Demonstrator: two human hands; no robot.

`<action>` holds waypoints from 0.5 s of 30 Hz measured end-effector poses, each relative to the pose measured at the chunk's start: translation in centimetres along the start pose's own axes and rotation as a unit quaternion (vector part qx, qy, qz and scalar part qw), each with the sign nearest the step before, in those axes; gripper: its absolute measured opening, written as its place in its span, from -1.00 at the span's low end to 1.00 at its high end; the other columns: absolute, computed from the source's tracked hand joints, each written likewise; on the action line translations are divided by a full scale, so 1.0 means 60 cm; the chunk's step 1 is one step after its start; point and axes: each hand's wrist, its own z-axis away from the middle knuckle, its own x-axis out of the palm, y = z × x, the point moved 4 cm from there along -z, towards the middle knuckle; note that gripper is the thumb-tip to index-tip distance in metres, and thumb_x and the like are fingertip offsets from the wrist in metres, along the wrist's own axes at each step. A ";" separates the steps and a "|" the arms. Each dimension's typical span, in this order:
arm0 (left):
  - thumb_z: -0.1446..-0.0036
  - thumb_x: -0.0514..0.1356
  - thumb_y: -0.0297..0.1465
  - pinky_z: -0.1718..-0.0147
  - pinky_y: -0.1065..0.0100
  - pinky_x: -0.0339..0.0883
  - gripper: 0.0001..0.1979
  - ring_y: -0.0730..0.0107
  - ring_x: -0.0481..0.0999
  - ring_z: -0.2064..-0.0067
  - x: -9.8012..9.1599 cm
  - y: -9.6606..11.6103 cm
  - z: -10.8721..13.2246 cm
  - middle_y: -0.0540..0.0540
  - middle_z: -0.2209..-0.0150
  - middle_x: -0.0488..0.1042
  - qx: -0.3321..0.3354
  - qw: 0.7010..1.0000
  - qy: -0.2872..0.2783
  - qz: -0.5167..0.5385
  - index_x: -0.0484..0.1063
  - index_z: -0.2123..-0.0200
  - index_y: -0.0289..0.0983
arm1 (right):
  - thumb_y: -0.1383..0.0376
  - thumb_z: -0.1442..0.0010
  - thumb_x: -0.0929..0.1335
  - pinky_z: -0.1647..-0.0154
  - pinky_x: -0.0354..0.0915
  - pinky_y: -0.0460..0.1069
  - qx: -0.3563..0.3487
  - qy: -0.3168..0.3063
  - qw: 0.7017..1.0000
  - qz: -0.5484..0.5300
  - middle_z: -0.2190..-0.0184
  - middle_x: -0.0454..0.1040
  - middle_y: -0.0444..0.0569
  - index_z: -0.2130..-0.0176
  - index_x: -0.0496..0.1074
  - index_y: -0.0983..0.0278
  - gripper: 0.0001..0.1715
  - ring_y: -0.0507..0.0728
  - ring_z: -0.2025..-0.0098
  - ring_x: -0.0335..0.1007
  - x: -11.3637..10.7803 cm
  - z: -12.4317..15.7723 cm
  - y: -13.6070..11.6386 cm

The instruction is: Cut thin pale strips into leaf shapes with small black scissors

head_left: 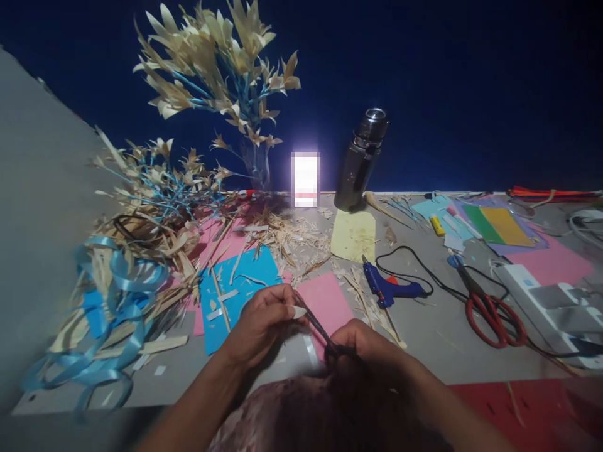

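A deep-blue wall (pixel 447 75) rises behind your grey tabletop (pixel 443 342). At the back left stands a tall spray of cream artificial flowers (pixel 202 56) on light-blue stems, with a lower, similar spray beside it. Below, shiny light-blue ribbon (pixel 127 270) curls over dry, straw-coloured strips.

Your hands meet near the front edge. Your left hand (pixel 264 320) pinches a small pale piece at the thumb tip; your right hand (pixel 365 342) grips a slender dark tool, apparently scissors, its shaft slanting up to your left fingers. Your grip hides part of it.

A bright-blue sheet (pixel 221 314) lies left of them, a pink sheet (pixel 325 294) just beyond. Farther back, a dark metal flask (pixel 358 169) stands by a pale-yellow sheet (pixel 351 232). To the right are a white power strip (pixel 522 290) with plugs in it, red-handled scissors (pixel 477 290) and a blue glue gun (pixel 398 290) with a black cord.

Left of the flask, a glowing rectangle (pixel 306 179) is blurred into blocks, its contents unreadable. Any print on the little yellow tube (pixel 437 225) at back right is too small to read.
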 end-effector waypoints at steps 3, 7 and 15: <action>0.15 0.33 -0.52 0.32 0.33 0.41 -0.87 0.35 0.51 0.41 0.001 0.002 0.000 -0.09 0.44 0.54 -0.008 1.000 -0.002 -0.004 0.42 0.59 -0.30 | 0.05 0.12 0.51 0.58 -0.12 -0.13 0.010 0.002 1.000 0.013 0.64 0.10 -0.23 0.64 0.25 0.31 -0.49 -0.06 0.55 -0.05 -0.002 0.001 0.000; 0.14 0.34 -0.52 0.36 0.34 0.40 -0.90 0.36 0.52 0.43 0.003 0.001 0.000 -0.08 0.44 0.55 -0.016 1.000 -0.007 0.001 0.45 0.56 -0.30 | 0.01 0.14 0.52 0.58 -0.10 -0.13 0.015 0.005 0.999 0.034 0.65 0.11 -0.24 0.63 0.26 0.31 -0.47 -0.06 0.56 -0.04 -0.003 0.002 -0.002; 0.12 0.40 -0.46 0.33 0.33 0.43 -0.87 0.35 0.54 0.43 -0.004 -0.002 0.000 -0.08 0.45 0.56 -0.025 1.000 -0.006 -0.002 0.49 0.52 -0.32 | 0.07 0.11 0.50 0.59 -0.15 -0.13 0.011 0.009 0.999 0.039 0.65 0.07 -0.24 0.63 0.28 0.32 -0.54 -0.07 0.55 -0.08 -0.006 0.003 0.000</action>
